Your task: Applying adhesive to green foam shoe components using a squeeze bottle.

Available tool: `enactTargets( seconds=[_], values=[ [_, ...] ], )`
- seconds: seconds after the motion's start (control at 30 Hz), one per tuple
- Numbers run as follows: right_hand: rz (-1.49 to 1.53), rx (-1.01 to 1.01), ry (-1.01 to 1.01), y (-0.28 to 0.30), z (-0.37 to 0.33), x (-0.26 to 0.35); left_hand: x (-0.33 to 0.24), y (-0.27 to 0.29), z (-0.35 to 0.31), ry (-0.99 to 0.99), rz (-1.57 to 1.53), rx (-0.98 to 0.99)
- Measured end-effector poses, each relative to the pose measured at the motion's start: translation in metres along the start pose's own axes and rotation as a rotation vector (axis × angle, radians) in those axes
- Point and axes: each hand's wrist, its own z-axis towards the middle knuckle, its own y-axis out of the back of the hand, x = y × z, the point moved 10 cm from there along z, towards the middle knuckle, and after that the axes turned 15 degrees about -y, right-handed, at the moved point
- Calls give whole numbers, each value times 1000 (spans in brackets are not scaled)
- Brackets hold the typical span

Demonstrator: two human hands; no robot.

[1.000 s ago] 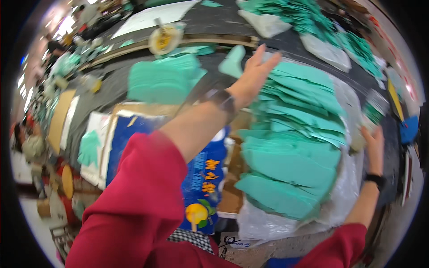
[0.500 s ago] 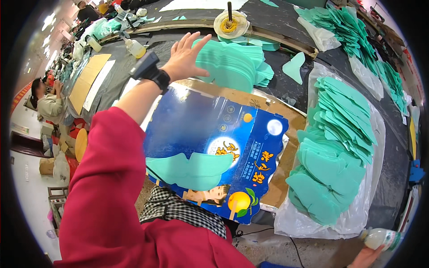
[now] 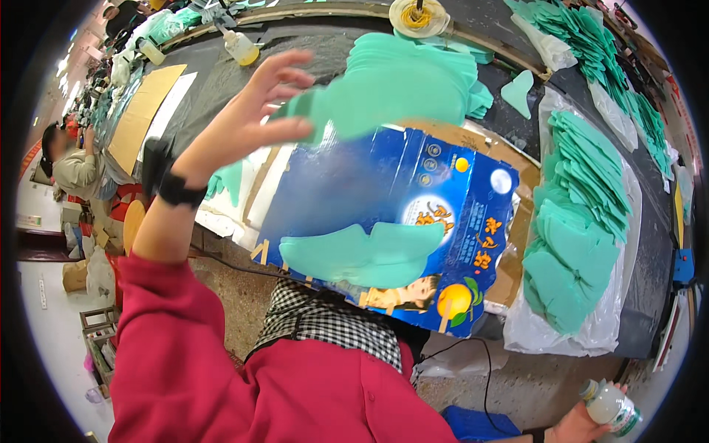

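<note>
My left hand (image 3: 247, 122), with a black band and device on its wrist, pinches the left end of a thin green wing-shaped sheet (image 3: 391, 100), slightly blurred. That sheet stretches over the front of a stack of like green sheets (image 3: 413, 55). Below it, one more green sheet (image 3: 362, 255) lies flat on a blue printed cardboard panel (image 3: 340, 177). Low at the far right, my right hand (image 3: 580, 427) is closed around a clear plastic bottle (image 3: 611, 407) with a green and white label, held tilted.
Heaped green sheets (image 3: 576, 244) lie on clear plastic at the right. A roll of yellow cord (image 3: 419, 16) stands behind the stack. A squeeze bottle (image 3: 241, 48) is at the back left, and a person (image 3: 74, 166) sits farther left. A black cable (image 3: 487, 376) hangs below the table.
My left hand has moved left and closed on a green sheet, drawing it off the stack. My right hand has come further into view with the bottle, which now tilts the other way.
</note>
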Motion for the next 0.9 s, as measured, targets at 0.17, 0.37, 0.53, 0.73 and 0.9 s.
enactTargets(
  seconds=[0.17,0.37,0.53,0.73,0.9],
  values=[
    [68,108,-212,-11,-6,-49,-15,-3,-105,180,-311,-23],
    [111,268,-270,-84,-12,-82,-12,-42,-179,274,-667,-218],
    [75,305,-323,-124,-26,-101,-20,-69,-220,283,-820,-266],
    [70,471,-338,-156,-43,-106,-29,-38,-152,-23,-251,-87],
    [-7,382,-382,-206,-59,-171,0,-123,-88,-52,-40,124]
  ],
)
